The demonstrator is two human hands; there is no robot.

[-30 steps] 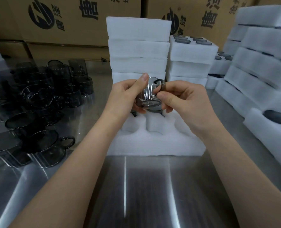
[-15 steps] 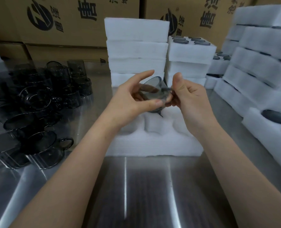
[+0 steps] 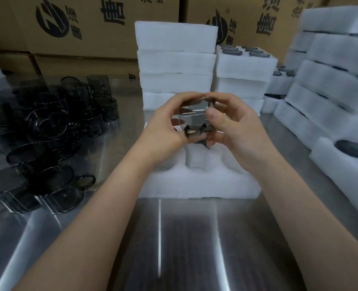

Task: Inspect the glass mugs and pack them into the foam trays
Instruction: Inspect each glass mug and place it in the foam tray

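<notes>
Holding smoky glass mug (image 3: 192, 115) in air between both hands, dark handle at lower edge, just above foam tray (image 3: 199, 183), not touching it. Gripping mug's left side with left hand (image 3: 163, 129), fingers curling over top, thumb underneath. Pinching right side with right hand (image 3: 239, 131), thumb pressing on front, fingers curling behind. Resting tray on steel table (image 3: 174, 238). Seeing loose mugs (image 3: 48, 131) clustered well left, stacked foam blocks (image 3: 176, 64) behind tray, cardboard boxes (image 3: 102, 24) at back.

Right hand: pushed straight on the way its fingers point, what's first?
The glass mug that the right hand holds, fingers pointing leftward; just beyond it, likely the left hand on the mug's other side.
</notes>
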